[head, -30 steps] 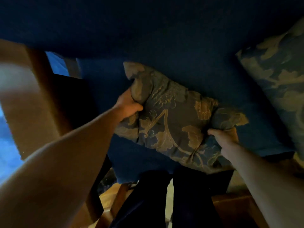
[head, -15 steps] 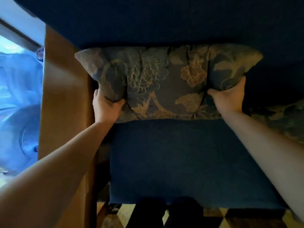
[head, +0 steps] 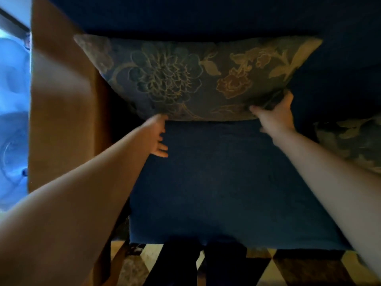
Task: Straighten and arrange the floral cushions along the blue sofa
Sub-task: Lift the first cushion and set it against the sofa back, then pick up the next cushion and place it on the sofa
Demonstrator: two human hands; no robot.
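A floral cushion (head: 191, 79), blue-grey with tan flowers, stands upright against the back of the blue sofa (head: 216, 182) at its left end. My left hand (head: 157, 137) hovers open just below the cushion's lower left edge, fingers spread, off the fabric. My right hand (head: 276, 114) touches the cushion's lower right corner with the fingers up against the fabric; a firm grip does not show. A second floral cushion (head: 350, 141) lies at the right edge, partly cut off.
A brown wooden armrest (head: 61, 110) borders the seat on the left, with a bright window area beyond it. Patterned floor (head: 288, 269) and my dark trouser legs show below the seat's front edge.
The cushion was lifted from the seat and set upright against the sofa back. My left hand has let go and pulled back; my right hand has loosened at the lower right corner.
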